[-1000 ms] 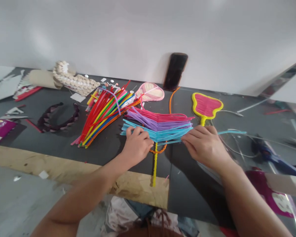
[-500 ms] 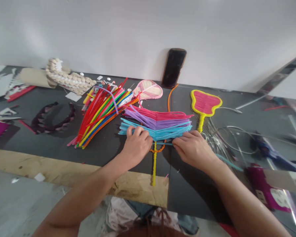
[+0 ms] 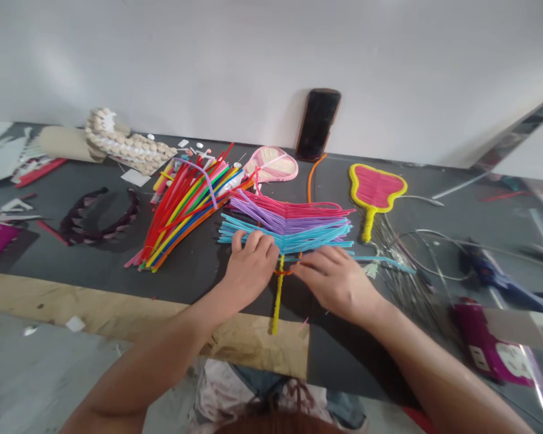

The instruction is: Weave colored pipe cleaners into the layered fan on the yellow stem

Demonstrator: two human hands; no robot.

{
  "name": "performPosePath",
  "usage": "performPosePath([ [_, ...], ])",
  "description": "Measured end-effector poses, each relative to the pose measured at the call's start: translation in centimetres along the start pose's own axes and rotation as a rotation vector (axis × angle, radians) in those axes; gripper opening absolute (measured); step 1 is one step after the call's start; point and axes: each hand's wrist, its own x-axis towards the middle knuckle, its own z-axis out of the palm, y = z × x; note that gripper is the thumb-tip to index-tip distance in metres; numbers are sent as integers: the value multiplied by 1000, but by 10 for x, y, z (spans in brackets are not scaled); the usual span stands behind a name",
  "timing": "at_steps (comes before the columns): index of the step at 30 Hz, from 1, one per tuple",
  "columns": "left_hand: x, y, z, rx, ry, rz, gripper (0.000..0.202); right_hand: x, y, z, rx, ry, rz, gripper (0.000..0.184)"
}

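Observation:
A fan-shaped piece of pipe cleaners lies in front of me, with rows in pink (image 3: 294, 207), purple (image 3: 294, 225) and light blue (image 3: 305, 240). A twisted yellow stem (image 3: 277, 304) runs down from its middle, and an orange pipe cleaner (image 3: 284, 272) curves across the stem. My left hand (image 3: 250, 265) is closed on the lower left of the blue rows by the stem; its fingertips are partly hidden. Right of the stem, my right hand (image 3: 341, 280) pinches a loose light blue pipe cleaner (image 3: 384, 260), whose long end trails out to the right.
Left of the piece lies a bundle of coloured pipe cleaners (image 3: 185, 211), with a dark headband (image 3: 99, 220) beyond. A phone (image 3: 319, 123) leans on the wall. A pink-and-yellow paddle shape (image 3: 377, 190), loose wires (image 3: 402, 271) and a glue gun (image 3: 498, 280) lie right.
My right hand has shifted a little left and down, closer to the stem. The loose blue pipe cleaner now shows behind that hand. The stem's lower end has swung slightly left.

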Motion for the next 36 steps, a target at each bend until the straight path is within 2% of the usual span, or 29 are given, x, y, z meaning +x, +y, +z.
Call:
performPosePath([
  [3, 1, -1, -1, -9, -21, 5, 14, 2, -14, 11, 83, -97, -127, 22],
  [6, 1, -4, -4, -33, -32, -4, 16, 3, -19, 21, 117, -130, -174, 19],
  [13, -2, -30, -15, -15, -40, -142, 19, 3, -14, 23, 165, -132, -201, 22],
  [19, -5, -58, -24, -52, -9, -342, 19, 3, -15, 22, 189, -135, -185, 22],
  [22, -3, -63, -28, -198, -7, -400, 17, 3, -15, 23, 198, -131, -179, 21],
  [27, 0, -58, -31, -689, -44, -537, 21, 1, -14, 25, 209, -109, -168, 20],
  [29, 0, -57, -31, -678, -4, -490, 21, 1, -14, 26, 217, -93, -162, 20],
  [32, -1, -57, -30, -514, 38, -231, 15, 0, -14, 27, 245, -54, -153, 22],
  [34, -1, -55, -29, -418, -46, -51, 10, 0, -12, 24, 266, -24, -147, 23],
  [36, -1, -52, -28, -317, -167, 50, 6, -1, -6, 18, 265, -10, -106, 23],
])
